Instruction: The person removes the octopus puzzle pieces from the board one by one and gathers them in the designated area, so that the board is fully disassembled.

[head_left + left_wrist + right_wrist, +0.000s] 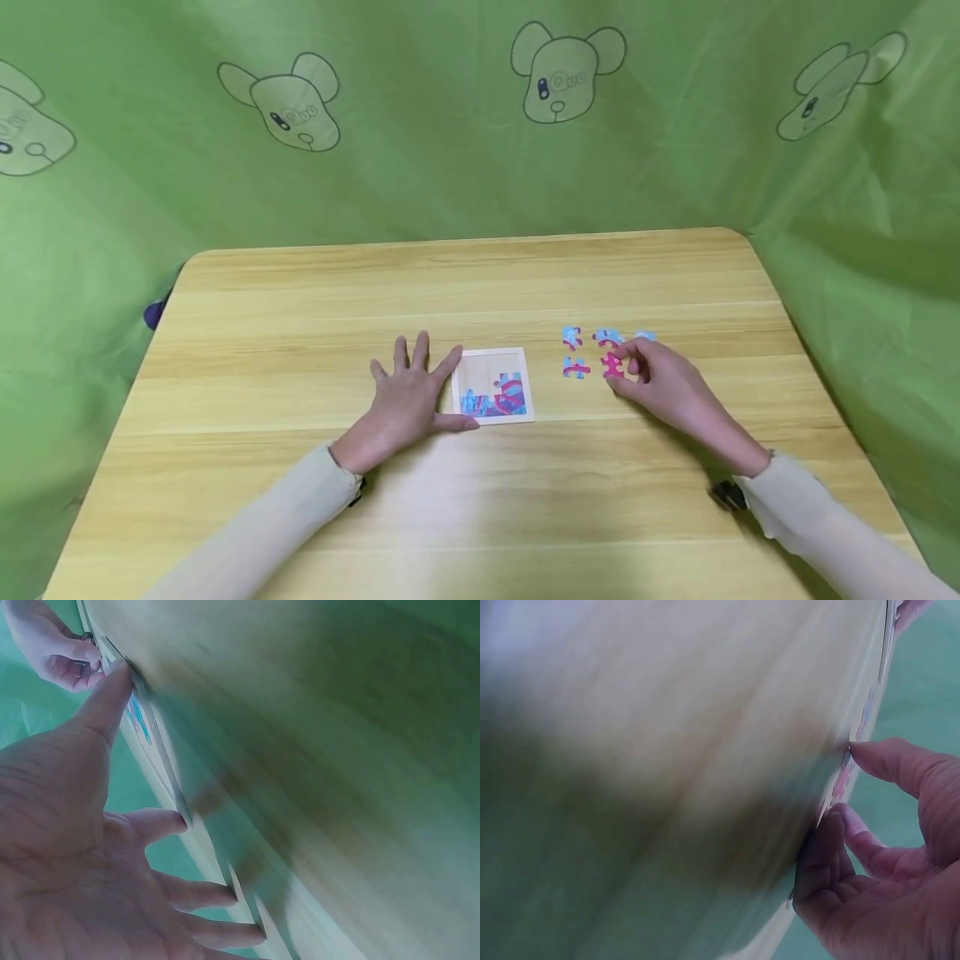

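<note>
A square puzzle tray (492, 419) with a pale rim lies flat, its lower part filled with blue and pink jigsaw pieces (510, 398). My left hand (408, 404) is spread on the tabletop at the tray's left side, thumb and index fingertip touching the rim. To the tray's right, my right hand (667, 383) has thumb and index finger at opposite edges of a pink puzzle piece (612, 366), pinching it at table level. Blue-and-pink loose pieces lie beside it, including one at upper left (572, 337) and one at left (576, 367). The right hand partly covers a blue piece (645, 337).
The wooden table (300, 333) has rounded far corners. Green cloth (450, 167) with printed bear heads hangs behind it and at both sides. A dark purple object (153, 314) shows past the table's left edge.
</note>
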The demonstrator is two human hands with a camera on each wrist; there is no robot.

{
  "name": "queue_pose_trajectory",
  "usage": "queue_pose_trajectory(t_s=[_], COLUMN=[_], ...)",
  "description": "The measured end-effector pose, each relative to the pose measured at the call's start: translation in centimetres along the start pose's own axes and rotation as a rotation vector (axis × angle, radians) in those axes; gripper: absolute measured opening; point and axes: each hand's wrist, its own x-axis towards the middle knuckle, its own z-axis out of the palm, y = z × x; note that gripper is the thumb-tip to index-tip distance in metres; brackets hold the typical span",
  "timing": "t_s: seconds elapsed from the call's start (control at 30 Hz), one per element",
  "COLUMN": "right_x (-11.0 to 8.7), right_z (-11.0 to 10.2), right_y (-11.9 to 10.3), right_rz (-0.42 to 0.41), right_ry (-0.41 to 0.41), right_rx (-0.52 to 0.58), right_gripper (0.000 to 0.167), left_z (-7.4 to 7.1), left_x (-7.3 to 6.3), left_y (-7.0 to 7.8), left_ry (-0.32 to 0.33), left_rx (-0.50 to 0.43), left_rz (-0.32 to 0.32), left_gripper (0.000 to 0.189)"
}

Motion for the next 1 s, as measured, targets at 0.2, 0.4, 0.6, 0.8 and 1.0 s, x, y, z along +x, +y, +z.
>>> queue_pose_trajectory(t_s=[0.2,0.4,0.6,0.8,1.0], right_x=[0.0,-0.5,-0.3,0.5,1.7], right_z=[0.1,0.4,1.6,3.0,4.4], right_y=[-0.3,-1.1,-2.6,-4.9,-7.1], right_rz=[0.008,0.009,-0.085,-0.181,-0.235], right_ry=[0.009,0.012,-0.008,-0.060,-0.117], right_rx=[-0.010,0.026,0.152,0.255,0.229], right_gripper=[0.040,0.045,0.037,0.034,0.043], left_z=[0.0,-0.1,-0.1,-0.1,0.0], left_x=[0.0,0.0,0.0,0.0,0.1], left_y=[0.0,0.0,0.0,0.0,-0.2], left_ry=[0.004,0.004,0.007,-0.002,-0.002], left_rx=[0.009,0.018,0.026,0.025,0.016], left_rz=[0.005,0.004,0.000,-0.005,0.000], left_gripper=[0.114,0.114,0.114,0.115,0.115])
